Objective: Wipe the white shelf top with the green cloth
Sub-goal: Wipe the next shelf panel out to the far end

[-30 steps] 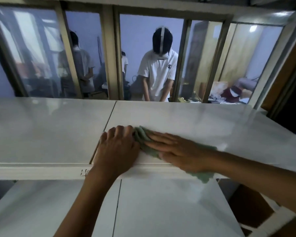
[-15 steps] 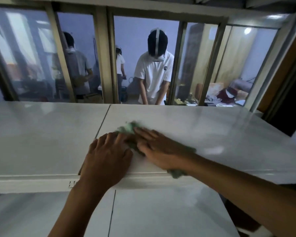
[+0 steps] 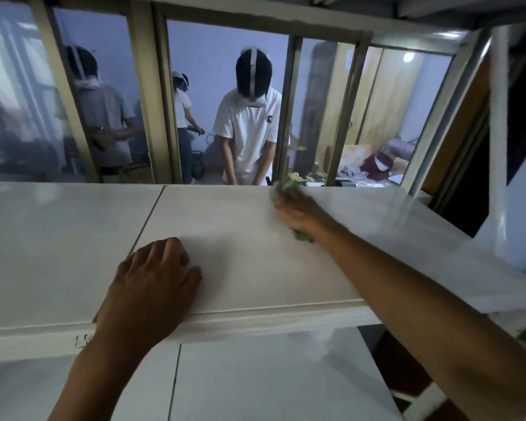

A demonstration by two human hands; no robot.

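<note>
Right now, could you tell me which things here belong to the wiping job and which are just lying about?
Job: green cloth under the right hand; white shelf top; left hand resting on it.
Not job: window frame; clutter behind the glass.
</note>
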